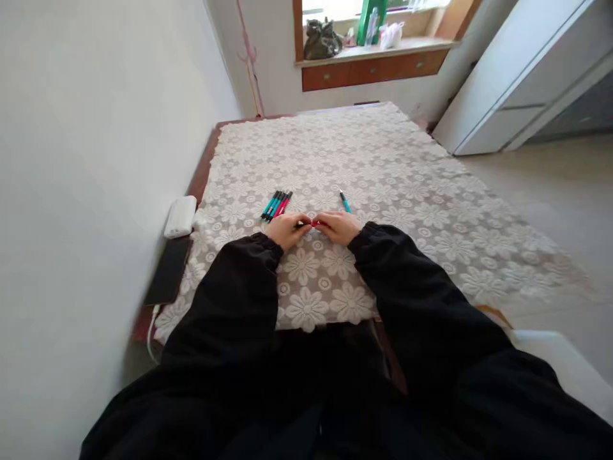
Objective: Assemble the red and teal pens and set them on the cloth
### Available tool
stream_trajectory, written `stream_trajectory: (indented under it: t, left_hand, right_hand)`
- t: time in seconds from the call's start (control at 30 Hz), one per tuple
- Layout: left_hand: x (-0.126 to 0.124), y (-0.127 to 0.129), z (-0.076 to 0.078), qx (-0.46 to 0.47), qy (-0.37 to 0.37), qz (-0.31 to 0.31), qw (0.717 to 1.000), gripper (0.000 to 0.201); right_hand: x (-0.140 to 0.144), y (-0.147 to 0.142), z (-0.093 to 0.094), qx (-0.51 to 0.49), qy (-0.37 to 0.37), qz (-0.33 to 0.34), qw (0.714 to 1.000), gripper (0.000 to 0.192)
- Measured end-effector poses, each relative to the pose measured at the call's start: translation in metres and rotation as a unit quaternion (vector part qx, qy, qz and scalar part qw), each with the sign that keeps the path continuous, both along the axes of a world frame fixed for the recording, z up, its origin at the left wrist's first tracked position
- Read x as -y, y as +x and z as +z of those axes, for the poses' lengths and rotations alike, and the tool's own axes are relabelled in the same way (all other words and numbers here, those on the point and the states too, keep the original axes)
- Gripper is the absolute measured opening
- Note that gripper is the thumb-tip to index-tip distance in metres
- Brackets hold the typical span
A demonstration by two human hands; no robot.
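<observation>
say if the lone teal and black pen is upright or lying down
Lying down: the pen stretches along the white floral lace tablecloth, beyond the right hand.

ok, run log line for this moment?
left grip: pinching dark pen part | right grip: pinching red pen part | join: unclear | beyond left: teal and red pens | beyond right: teal pen

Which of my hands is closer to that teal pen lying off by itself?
Right. Your right hand is on the near side of the teal pen; your left hand is farther left, close to the row of pens.
</observation>
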State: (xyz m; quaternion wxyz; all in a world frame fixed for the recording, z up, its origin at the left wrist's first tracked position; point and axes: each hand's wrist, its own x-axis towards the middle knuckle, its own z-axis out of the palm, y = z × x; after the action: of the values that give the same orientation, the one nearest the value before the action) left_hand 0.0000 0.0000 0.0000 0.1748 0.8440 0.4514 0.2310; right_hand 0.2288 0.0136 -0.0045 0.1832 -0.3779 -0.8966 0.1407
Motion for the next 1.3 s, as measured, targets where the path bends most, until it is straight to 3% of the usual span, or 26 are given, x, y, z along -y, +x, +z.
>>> stream_trajectory:
  t: [0.37,0.7,1.0,1.3]
  left_hand:
    - [-0.0020,-0.0025,-0.0037,0.018,0.018,-0.006,1.000,0.031]
    - [-0.0041,-0.0041,-0.0066,0.034,0.032,-0.014,0.999,0.025]
    - [-0.0007,-0.0024,-0.0036,0.015,0.041,0.012,0.999,0.031]
    - [-0.0006,-0.0025,-0.0026,0.017,0.034,0.016,0.999,0.025]
  right_hand:
    - [0.0017,0.0001,0.0030,0.002,0.012,-0.009,1.000,0.028]
    - [0.0005,0.0000,0.0007,-0.007,0.016,-0.004,1.000,0.028]
    - [0.0015,-0.0005,0.0015,-0.011,0.018,-0.010,1.000,0.028]
    - [0.0015,0.0003,0.0011,-0.019,0.015,-0.008,1.000,0.026]
